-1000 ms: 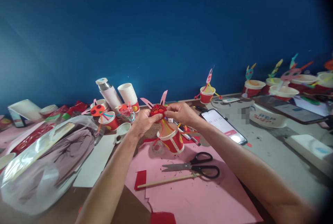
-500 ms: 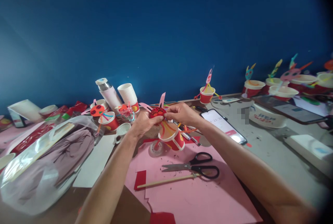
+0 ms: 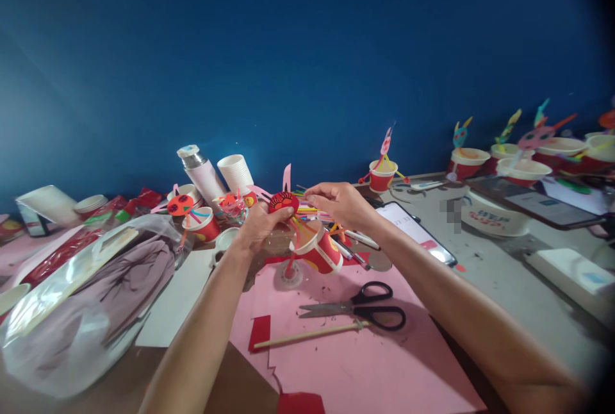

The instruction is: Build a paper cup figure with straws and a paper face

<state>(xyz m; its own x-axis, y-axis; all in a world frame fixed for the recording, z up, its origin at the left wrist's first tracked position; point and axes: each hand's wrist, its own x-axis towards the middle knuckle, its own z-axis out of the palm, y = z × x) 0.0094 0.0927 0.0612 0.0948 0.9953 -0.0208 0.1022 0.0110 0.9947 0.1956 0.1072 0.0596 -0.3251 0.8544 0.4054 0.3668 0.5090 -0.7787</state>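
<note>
My left hand pinches a round red paper face with black lashes and pink paper ears. Below the face, orange and yellow strips run into a tilted red-and-white paper cup, which hangs over the pink sheet. To the right of the face is my right hand, apart from it, its fingers loosely bent and slightly parted with nothing visible in them. A roll of clear tape lies below the cup. Black-handled scissors and a thin wooden stick rest on the pink sheet.
A lit phone lies right of my hands. Finished-looking cup figures stand along the blue wall. At the back left are a flask and stacked paper cups. A plastic bag fills the left side.
My right hand has let go of the red paper face and moved up and right. My left hand still holds the face, which has shifted slightly left.
</note>
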